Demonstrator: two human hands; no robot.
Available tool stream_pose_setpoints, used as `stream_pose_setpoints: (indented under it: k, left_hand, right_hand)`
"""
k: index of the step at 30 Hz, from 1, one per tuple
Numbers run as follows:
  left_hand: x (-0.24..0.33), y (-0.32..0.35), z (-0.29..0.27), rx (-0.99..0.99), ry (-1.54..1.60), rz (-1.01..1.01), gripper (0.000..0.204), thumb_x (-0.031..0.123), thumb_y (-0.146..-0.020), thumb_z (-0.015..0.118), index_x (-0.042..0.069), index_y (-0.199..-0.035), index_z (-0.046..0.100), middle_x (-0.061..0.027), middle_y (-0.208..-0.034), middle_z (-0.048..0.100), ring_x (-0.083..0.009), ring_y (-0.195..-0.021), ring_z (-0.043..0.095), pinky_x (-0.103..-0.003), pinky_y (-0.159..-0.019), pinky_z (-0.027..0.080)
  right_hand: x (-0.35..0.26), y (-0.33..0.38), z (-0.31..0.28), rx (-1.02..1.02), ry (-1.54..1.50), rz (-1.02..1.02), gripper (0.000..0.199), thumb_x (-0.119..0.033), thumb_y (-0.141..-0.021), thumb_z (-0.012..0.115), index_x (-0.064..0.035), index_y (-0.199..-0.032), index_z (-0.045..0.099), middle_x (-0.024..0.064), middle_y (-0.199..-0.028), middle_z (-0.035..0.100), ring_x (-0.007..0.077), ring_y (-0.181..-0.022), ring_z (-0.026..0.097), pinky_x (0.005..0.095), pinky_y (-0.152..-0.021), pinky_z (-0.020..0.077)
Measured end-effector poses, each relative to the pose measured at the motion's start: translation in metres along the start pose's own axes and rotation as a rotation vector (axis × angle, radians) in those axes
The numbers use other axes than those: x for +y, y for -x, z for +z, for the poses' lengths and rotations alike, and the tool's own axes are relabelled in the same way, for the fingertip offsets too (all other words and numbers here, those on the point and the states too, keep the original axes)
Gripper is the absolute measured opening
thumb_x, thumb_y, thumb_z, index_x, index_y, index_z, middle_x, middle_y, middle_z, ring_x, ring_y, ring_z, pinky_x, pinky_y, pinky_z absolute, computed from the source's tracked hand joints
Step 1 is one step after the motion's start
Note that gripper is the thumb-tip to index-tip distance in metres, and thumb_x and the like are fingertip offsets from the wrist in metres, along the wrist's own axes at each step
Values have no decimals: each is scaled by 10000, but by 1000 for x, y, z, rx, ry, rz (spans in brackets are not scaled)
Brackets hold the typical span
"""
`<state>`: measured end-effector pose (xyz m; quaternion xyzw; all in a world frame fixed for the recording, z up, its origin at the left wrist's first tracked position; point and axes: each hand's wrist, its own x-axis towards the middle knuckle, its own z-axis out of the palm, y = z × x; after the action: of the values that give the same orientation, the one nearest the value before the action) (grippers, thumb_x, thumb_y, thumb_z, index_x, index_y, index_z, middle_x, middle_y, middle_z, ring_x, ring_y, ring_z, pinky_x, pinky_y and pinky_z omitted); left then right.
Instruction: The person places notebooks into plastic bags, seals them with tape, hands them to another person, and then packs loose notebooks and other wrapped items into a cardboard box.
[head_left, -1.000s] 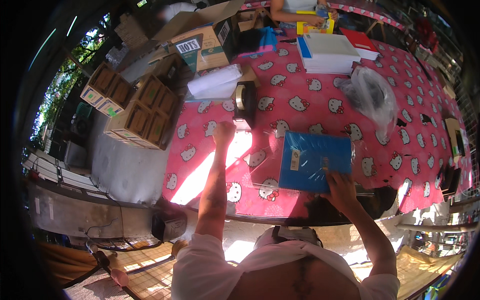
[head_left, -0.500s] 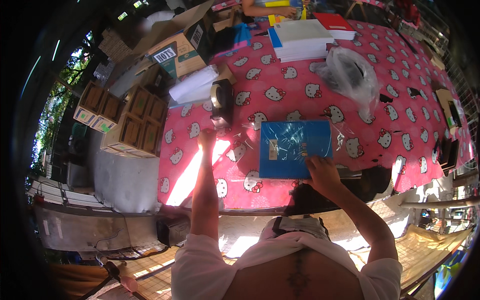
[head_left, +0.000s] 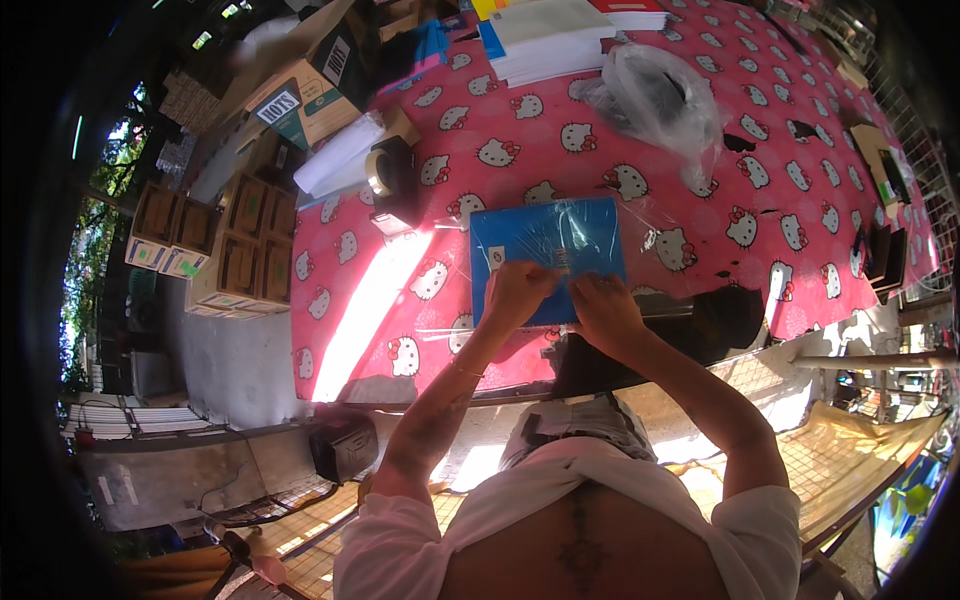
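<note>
A blue book point(head_left: 545, 225) lies flat near the table's front edge, under shiny clear plastic film that spreads past its sides. Over its lower middle, both of my hands come close together. My left hand point(head_left: 518, 288) has its thumb and fingers pinched, the tips pointing toward the right one; what they hold is too small to make out. My right hand point(head_left: 606, 308) also has bent, closed fingers at the book's lower part, and whatever is between them is hidden. A black tape dispenser point(head_left: 393, 185) with a tape roll stands to the left, beyond the book.
Pink patterned cloth covers the table point(head_left: 575, 140). A crumpled clear plastic bag point(head_left: 665, 105) lies behind the book, near a stack of white sheets point(head_left: 550, 45). White rolls point(head_left: 340, 155) and an open cardboard box point(head_left: 305, 105) are at the left. Brown boxes point(head_left: 245, 245) stand beyond the left edge.
My left hand has moved from beside the tape dispenser onto the book, next to my right hand. The right fingers have drawn together. The whole view has shifted somewhat.
</note>
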<state>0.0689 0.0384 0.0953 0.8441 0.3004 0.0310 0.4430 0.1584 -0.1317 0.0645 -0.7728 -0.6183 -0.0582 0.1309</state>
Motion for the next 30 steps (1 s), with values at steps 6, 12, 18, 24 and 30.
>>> stream_pose_setpoints:
  k: [6, 12, 18, 24, 30]
  left_hand:
    - [-8, -10, 13, 54, -576, -25, 466, 520, -862, 667, 78, -734, 741, -171, -721, 701, -357, -715, 699, -431, -681, 535]
    - [-24, 21, 14, 151, -637, 54, 470, 524, -867, 657, 57, -832, 690, -166, -721, 690, -372, -710, 694, -480, -651, 519]
    - [-32, 96, 87, 246, 495, -403, 391, 411, -910, 704, 31, -895, 613, -48, -649, 614, -168, -575, 638, -339, -520, 527]
    - [-61, 60, 86, 184, 945, -385, 339, 277, -917, 707, 23, -1112, 597, -66, -986, 641, -154, -879, 634, -271, -767, 518]
    - [-70, -2, 9, 122, 597, 32, 632, 212, -856, 766, -38, -1350, 460, -119, -1202, 613, -210, -1098, 585, -340, -952, 470]
  right_hand:
    - [3, -1, -12, 6, -123, 28, 498, -384, -741, 783, -61, -1097, 650, 84, -1027, 579, 254, -1018, 590, 409, -864, 433]
    - [25, -22, -7, 4, -129, 91, 408, -458, -861, 663, -183, -1161, 690, 106, -1049, 604, 270, -1028, 600, 467, -881, 428]
    - [113, -121, 18, -125, -322, 95, 462, -492, -913, 584, -107, -1127, 720, 163, -1055, 679, 321, -1007, 646, 468, -849, 482]
    - [160, -119, 15, -570, -517, 211, 520, -475, -915, 627, -13, -1152, 660, 170, -1027, 693, 313, -972, 674, 415, -847, 503]
    - [89, 0, 70, 243, -790, 406, 746, -409, -866, 725, 33, -1386, 424, 271, -1309, 521, 343, -1119, 606, 475, -930, 474]
